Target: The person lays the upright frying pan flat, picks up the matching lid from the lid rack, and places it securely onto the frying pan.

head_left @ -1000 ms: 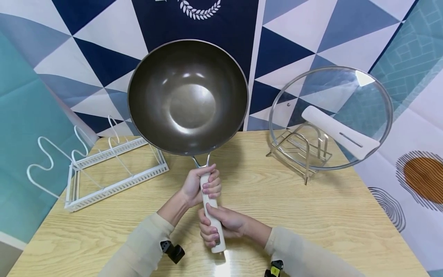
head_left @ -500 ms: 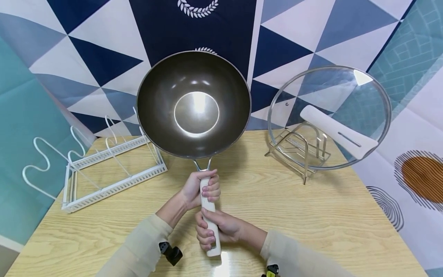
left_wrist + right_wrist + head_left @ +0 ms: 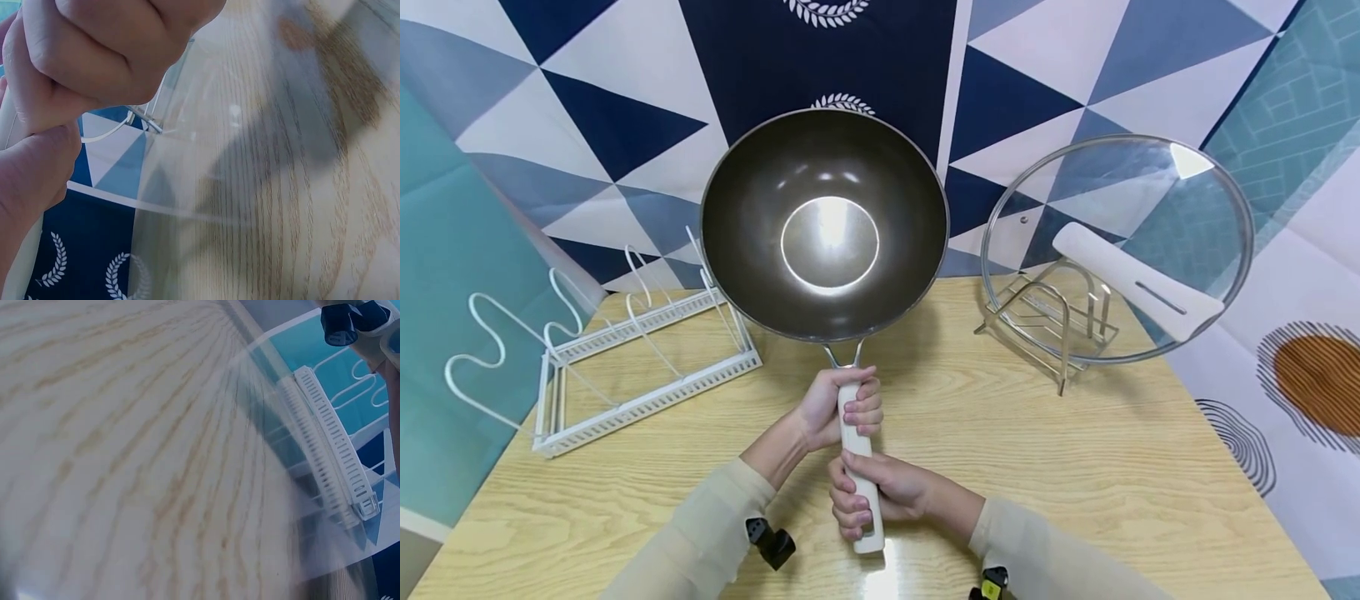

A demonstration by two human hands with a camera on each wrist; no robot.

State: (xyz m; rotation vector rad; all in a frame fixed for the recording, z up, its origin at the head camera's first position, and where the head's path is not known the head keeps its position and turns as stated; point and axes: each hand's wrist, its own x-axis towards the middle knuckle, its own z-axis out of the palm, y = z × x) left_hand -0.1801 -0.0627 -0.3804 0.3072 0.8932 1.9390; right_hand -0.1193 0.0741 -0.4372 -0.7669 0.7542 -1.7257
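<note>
A dark-coated wok [image 3: 760, 242] is held up, its hollow side facing me and its long pale handle [image 3: 854, 442] pointing toward me. My left hand [image 3: 838, 410] grips the upper handle just below the metal fork that joins the pan. Lower down, my right hand [image 3: 876, 497] wraps the same handle, thumb lying along its top, with the end sticking out below. In the left wrist view curled fingers [image 3: 106, 50] fill the upper left corner. The right wrist view leaves the right hand out, showing mostly tabletop.
On the left stands a white wire pan rack [image 3: 647, 396]. At the right, a large glass lid [image 3: 1187, 208] with a white handle leans in a small metal stand [image 3: 1063, 333]. All rest on a wooden table [image 3: 1037, 467] before a patterned backdrop.
The wok has shifted a little right and its top rim has come lower, with most of this in the first half second. Both hands keep their hold on the handle.
</note>
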